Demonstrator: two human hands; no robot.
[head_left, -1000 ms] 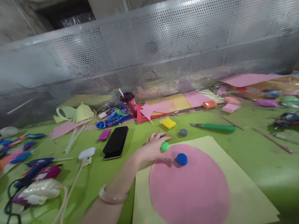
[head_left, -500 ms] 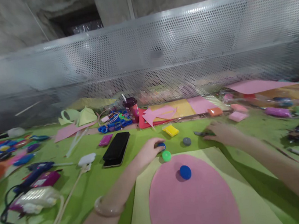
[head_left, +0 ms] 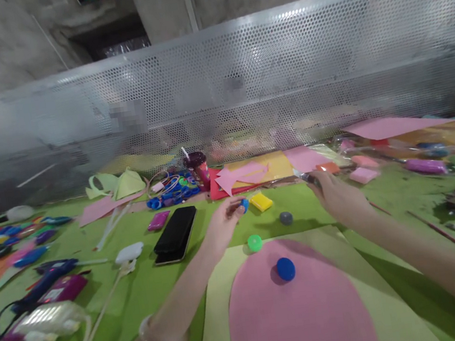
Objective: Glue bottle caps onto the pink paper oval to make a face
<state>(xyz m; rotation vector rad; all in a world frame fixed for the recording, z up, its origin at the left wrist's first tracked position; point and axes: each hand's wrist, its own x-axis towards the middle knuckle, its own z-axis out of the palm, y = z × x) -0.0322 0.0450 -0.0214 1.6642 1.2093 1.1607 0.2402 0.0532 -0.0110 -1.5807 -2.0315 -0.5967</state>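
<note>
So the step here looks like handling a knife and a cap at once, and I'd slow right down. Using the pink circle as the landmark: the left hand is up past its far left edge, fingertips pinching a small blue cap. The right hand is past its far right edge, fingers wrapped around a knife, blade tip poking out toward the left. Can't see most of the handle, the fingers cover it. The two hands are well apart, which is good imo.

Tips: pinch the cap low and from one side, so no fingertip sits in the blade's path. Angle the edge away from the left hand, and brace that wrist on the desk left of the pink circle. Small, light strokes, since a hard round cap can probably skid. Also keep the blade off the pink circle itself, it'd likely nick easily, and watch the green cap at its far left edge.
</note>
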